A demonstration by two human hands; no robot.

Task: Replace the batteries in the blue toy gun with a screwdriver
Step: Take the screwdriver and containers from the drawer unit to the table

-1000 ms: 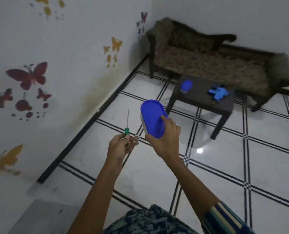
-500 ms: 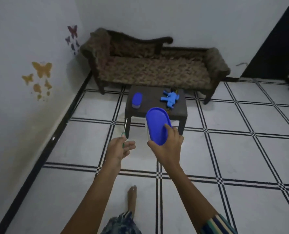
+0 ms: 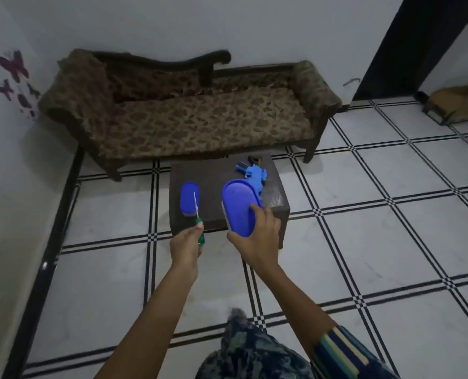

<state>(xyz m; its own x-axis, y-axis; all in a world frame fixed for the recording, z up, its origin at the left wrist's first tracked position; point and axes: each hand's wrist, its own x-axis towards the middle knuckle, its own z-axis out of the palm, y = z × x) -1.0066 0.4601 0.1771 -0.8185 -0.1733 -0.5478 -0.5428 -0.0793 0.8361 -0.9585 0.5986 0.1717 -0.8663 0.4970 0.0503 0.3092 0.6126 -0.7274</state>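
The blue toy gun (image 3: 254, 175) lies on the far right part of a small dark table (image 3: 216, 176), partly hidden behind what I carry. My left hand (image 3: 186, 246) grips a thin screwdriver (image 3: 198, 218) with a green handle, its shaft pointing up and away. My right hand (image 3: 257, 237) holds a clear oval container with a blue lid (image 3: 239, 209), tilted so the lid faces me. A second, smaller blue-lidded container (image 3: 189, 198) stands on the table's left part. Both hands hover in front of the table's near edge.
A patterned brown sofa (image 3: 189, 116) stands against the back wall behind the table. The floor is white tile with black lines. A wall with butterfly stickers (image 3: 14, 67) runs along the left. A dark doorway (image 3: 418, 45) and a brown bundle (image 3: 457, 105) are at the far right.
The view has swung from the left wall to face the sofa, and the table has come much closer. Both hands keep their hold on the screwdriver and the container.
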